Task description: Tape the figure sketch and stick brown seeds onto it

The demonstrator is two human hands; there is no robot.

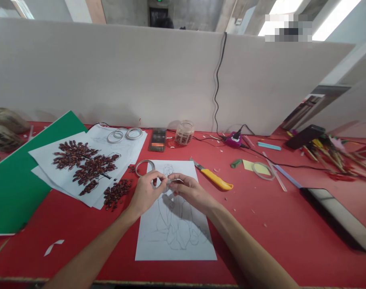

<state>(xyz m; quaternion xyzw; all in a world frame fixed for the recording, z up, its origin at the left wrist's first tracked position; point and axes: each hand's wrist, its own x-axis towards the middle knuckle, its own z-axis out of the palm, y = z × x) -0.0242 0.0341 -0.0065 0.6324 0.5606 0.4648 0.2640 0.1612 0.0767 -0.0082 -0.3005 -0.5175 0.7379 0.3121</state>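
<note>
Both grips pinched shut on one small tape strip (pixel 171 181) at frame centre — left hand (pixel 147 192) on its left end, right hand (pixel 189 191) on its right, long axis left-right, hovering just above the pencil sketch sheet (pixel 175 237) on the red desk (pixel 276 224).

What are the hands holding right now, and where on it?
Both hands, left hand and right hand, pinch a small pale strip by its ends over the drawing sheet; what it is cannot be told.
</note>
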